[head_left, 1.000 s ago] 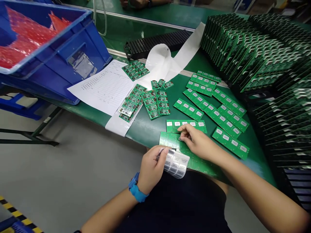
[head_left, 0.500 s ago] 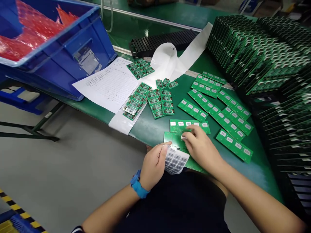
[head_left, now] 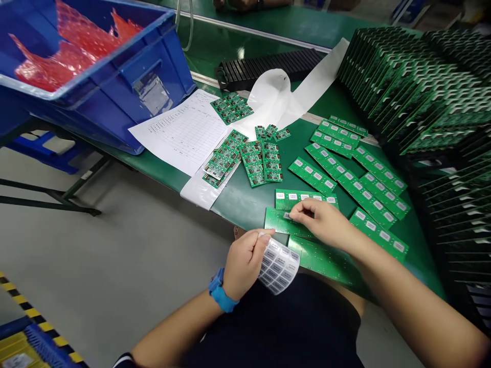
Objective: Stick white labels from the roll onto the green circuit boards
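My left hand is closed on a curled sheet of label stickers, printed in rows, held near the table's front edge. Pinched between the thumb and fingers of my right hand is a small label sticker, low over the left part of a green circuit board. My right hand partly covers that board. Behind it lies a circuit board with a row of white labels. In front, another green board without visible labels reaches the table edge.
Several labelled boards lie to the right. Small component boards and a printed paper sheet lie to the left. A blue bin holds red bubble wrap. Racked boards stand at the right. A co-worker's hands show at the top.
My right hand has brought the sticker down to the board's left part. My left hand has lowered the label sheet slightly away from the boards. The view has shifted a little left.
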`<state>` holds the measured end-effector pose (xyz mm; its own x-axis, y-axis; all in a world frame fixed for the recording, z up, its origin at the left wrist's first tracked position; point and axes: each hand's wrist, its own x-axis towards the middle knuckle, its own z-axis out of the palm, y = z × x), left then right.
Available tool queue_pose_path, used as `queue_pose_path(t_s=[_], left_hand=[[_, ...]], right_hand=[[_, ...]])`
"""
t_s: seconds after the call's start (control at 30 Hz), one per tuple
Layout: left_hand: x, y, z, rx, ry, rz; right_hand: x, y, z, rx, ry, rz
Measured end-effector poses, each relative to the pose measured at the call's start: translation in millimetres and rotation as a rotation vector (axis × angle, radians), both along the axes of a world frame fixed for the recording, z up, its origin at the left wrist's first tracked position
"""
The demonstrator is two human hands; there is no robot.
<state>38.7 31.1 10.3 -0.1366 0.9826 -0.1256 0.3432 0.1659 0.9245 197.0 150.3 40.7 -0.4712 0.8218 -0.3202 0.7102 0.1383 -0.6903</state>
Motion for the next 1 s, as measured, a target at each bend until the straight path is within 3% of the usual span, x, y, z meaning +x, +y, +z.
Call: queue_pose_path(t_s=[0.1, 0.3, 0.43, 0.53, 0.6, 0.77, 0.87, 1.0], left_hand=[[0.1, 0.4, 0.1, 0.024, 0.037, -0.012], [0.9, 2.0, -1.3, 0.021, 0.083, -0.042], [0.4, 3.3, -2.9, 0.015, 0.076, -0.035], [-1.1, 1.3, -4.8, 0.059, 0.027, 0.01], [-3.1, -3.0, -7.2, 0.124, -0.017, 0.072], [-7.6, -20.1, -17.8, 0.158, -0.043, 0.282], [-8.0, -29.2, -23.2, 0.127, -0.051, 0.351], [-6.9, -36.3, -24.7, 0.133, -0.057, 0.322]], right_hand=[[-1.4, 5.4, -8.0, 0.079, -0.142, 0.101], [-8.1, -0.4, -17.0, 0.172, -0.198, 0.143], [-7.9, -9.9, -13.7, 0.407, -0.327, 0.183], [-8.0, -12.5, -9.3, 0.565, -0.321, 0.124], [-10.7, -10.0, -8.2, 0.503, -0.182, 0.112], [-27.3, -0.3, -15.4, 0.132, 0.065, 0.241], [-35.2, 1.5, -21.3, 0.142, 0.048, 0.276], [-38.6, -1.8, -26.2, 0.222, 0.011, 0.292]])
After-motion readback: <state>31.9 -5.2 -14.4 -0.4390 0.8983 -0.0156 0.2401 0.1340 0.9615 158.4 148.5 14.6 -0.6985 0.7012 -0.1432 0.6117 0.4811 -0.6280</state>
